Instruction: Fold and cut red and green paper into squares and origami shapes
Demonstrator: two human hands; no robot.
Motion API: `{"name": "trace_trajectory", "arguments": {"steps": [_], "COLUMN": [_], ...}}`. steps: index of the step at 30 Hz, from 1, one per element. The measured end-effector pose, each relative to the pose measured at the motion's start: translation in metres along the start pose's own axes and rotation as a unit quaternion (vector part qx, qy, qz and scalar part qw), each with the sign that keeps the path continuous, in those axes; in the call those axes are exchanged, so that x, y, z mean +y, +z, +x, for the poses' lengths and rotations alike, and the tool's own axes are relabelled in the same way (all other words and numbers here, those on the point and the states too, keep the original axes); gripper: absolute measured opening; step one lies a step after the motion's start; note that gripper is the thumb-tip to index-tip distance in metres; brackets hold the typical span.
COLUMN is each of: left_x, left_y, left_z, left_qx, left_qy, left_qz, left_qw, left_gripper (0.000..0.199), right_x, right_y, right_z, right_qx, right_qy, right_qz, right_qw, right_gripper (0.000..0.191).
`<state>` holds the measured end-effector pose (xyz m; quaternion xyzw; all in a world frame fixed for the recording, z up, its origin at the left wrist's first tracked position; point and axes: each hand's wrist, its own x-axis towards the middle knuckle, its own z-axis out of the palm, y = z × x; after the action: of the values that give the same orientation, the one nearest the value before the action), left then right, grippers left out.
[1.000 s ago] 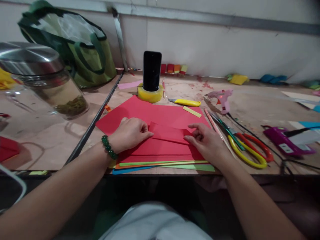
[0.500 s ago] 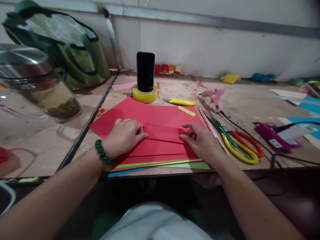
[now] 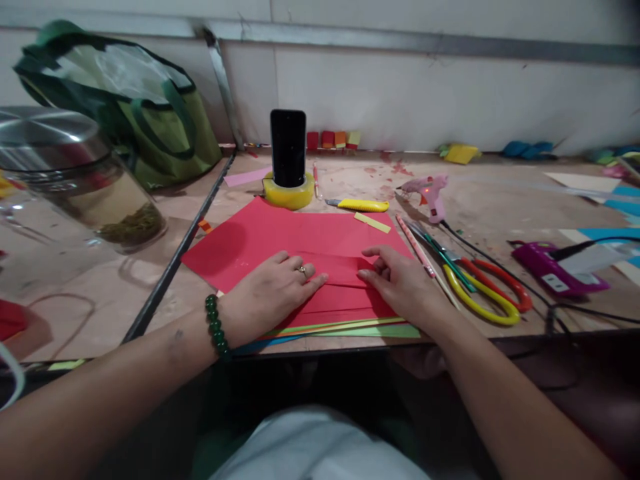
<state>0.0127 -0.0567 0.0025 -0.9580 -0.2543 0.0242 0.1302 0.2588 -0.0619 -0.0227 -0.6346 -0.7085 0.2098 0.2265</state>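
Note:
A small folded red paper piece (image 3: 343, 270) lies on larger red sheets (image 3: 235, 237), with green, orange and blue sheets showing below their near edge. My left hand (image 3: 275, 287) rests over the left part of the folded piece, thumb along its near edge, fingers bent and close together. At the right end of that piece, my right hand (image 3: 397, 280) has its thumb and curled fingers on the paper, pinching it. A pale yellow strip (image 3: 373, 223) lies on the far right part of the red sheets.
Behind the paper are a yellow cutter (image 3: 363, 205) and a phone (image 3: 289, 148) upright in a tape roll (image 3: 289, 193). To the right lie scissors (image 3: 487, 293), a pink glue gun (image 3: 431, 197) and a purple socket (image 3: 557, 270). A glass jar (image 3: 125, 213) and green bag (image 3: 175, 133) stand left.
My left hand has moved right along the folded red piece and now covers its left part. My right hand has stayed at the right end. The view has shifted slightly.

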Motion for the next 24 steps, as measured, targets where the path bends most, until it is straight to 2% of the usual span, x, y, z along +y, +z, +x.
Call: {"name": "trace_trajectory", "arguments": {"steps": [5,11,13,16,18,20,22,24], "left_x": [0.005,0.009,0.012,0.016,0.018,0.018,0.018,0.017], "left_y": [-0.002,-0.004,-0.005,-0.006,-0.006,-0.007,-0.006,-0.005], "left_z": [0.0,0.003,0.0,-0.005,-0.006,-0.006,-0.006,-0.006], "left_qx": [0.008,-0.03,-0.019,0.005,0.01,0.008,0.004,0.003], "left_qy": [0.002,0.012,-0.014,-0.054,-0.063,-0.064,-0.064,-0.062], "left_qz": [0.011,-0.037,-0.068,-0.107,-0.117,-0.12,-0.123,-0.125], "left_qw": [1.0,0.999,0.997,0.993,0.991,0.991,0.99,0.99], "left_gripper": [0.038,0.039,0.042,0.055,0.059,0.061,0.063,0.068], "right_x": [-0.001,0.004,0.004,-0.007,-0.019,-0.031,-0.039,-0.042], "right_y": [0.001,0.002,0.001,-0.001,0.001,0.005,0.01,0.013], "right_z": [0.0,-0.001,-0.003,-0.006,-0.007,-0.006,-0.004,-0.002], "right_qx": [0.007,0.032,0.07,0.111,0.079,0.016,-0.032,-0.054], "right_qy": [-0.004,-0.032,-0.083,-0.222,-0.324,-0.392,-0.415,-0.411], "right_qz": [-0.004,-0.005,-0.047,-0.154,-0.2,-0.227,-0.251,-0.267], "right_qw": [1.0,0.999,0.993,0.956,0.921,0.891,0.874,0.87], "right_gripper": [0.031,0.045,0.047,0.029,0.025,0.023,0.021,0.019]}}
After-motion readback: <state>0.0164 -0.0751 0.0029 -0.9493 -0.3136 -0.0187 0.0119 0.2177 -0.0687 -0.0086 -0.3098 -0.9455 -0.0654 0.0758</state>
